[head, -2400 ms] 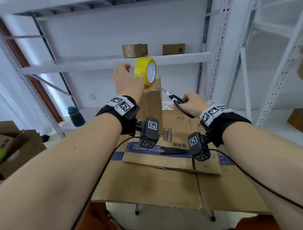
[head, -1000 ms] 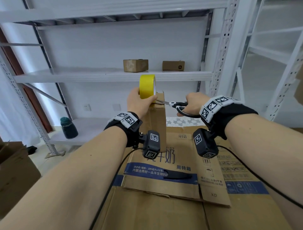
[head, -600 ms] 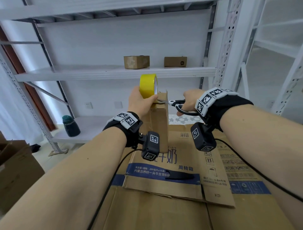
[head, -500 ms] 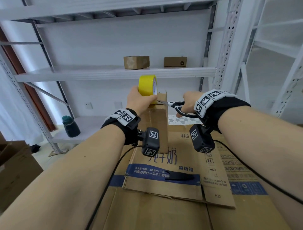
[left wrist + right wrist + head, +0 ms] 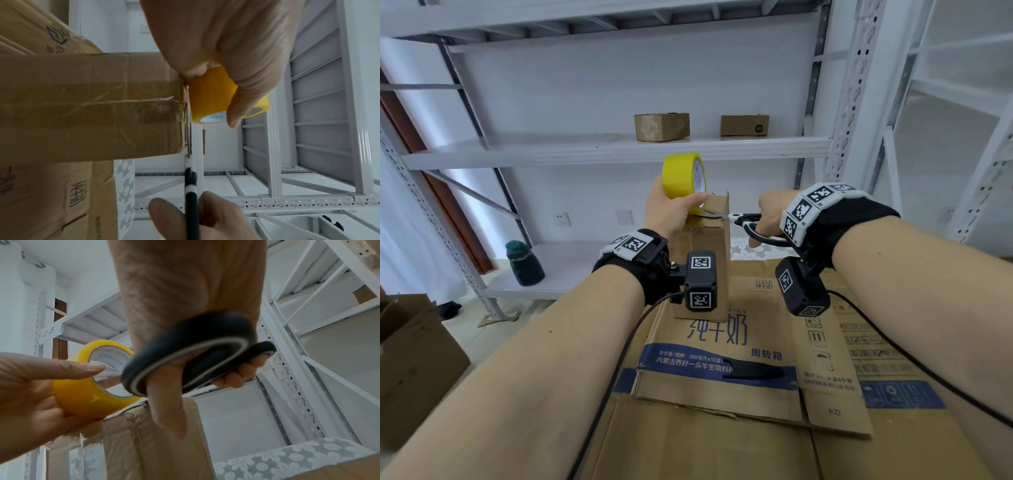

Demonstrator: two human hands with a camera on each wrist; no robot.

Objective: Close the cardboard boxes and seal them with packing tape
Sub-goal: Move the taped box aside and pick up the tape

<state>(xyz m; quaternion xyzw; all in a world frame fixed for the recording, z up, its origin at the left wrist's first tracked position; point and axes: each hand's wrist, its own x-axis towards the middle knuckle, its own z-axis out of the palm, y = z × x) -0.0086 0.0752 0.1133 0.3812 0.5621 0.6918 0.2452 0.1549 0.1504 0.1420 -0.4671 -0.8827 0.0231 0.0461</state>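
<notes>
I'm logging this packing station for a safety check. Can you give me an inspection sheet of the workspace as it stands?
Surface: flattened cardboard sheets, printed carton on top.
Job's things: upright cardboard box, tape on its side; yellow tape roll at its top edge; scissors with blades at the roll.
Clutter: open cardboard box, left.
Hands: left hand grips roll; right hand grips scissors.
Cables: black leads run from the wrist cameras along both forearms.
Surroundings: white shelving, two small boxes, dark bottle.
</notes>
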